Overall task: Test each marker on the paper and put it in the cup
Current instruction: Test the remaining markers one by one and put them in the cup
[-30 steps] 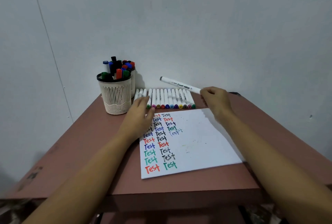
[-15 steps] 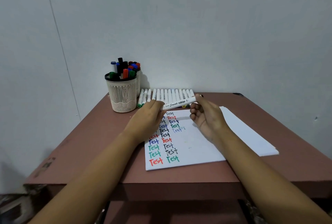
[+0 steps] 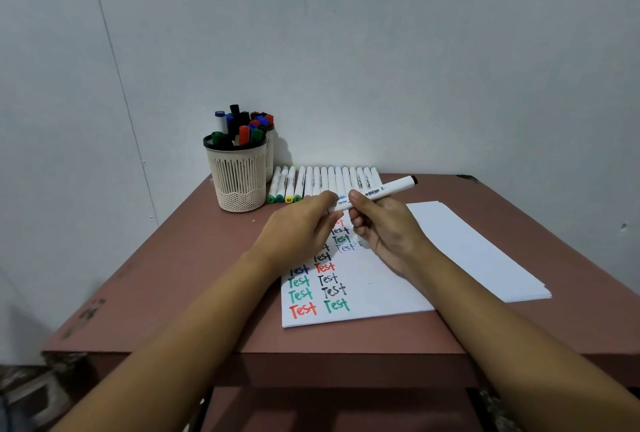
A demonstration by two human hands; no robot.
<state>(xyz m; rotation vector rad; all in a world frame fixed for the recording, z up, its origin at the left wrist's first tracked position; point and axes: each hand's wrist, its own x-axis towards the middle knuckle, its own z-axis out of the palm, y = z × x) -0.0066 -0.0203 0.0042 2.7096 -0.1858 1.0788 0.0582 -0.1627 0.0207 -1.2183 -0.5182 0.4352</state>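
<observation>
Marker [image 3: 391,190]: moved from beyond the paper [image 3: 381,293] to above it. Right hand [image 3: 384,223] grips the barrel; left hand [image 3: 301,227] pinches its end (probably uncapping). Cup [image 3: 239,178], left of paper: well filled. Row of markers [image 3: 329,182] behind paper: untested.

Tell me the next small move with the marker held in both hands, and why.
Probably pull the cap off with the left hand: it pinches the near end of the marker while the right hand grips the barrel, both above the paper. The far end carries a dark cap, and no bare tip shows yet.
</observation>
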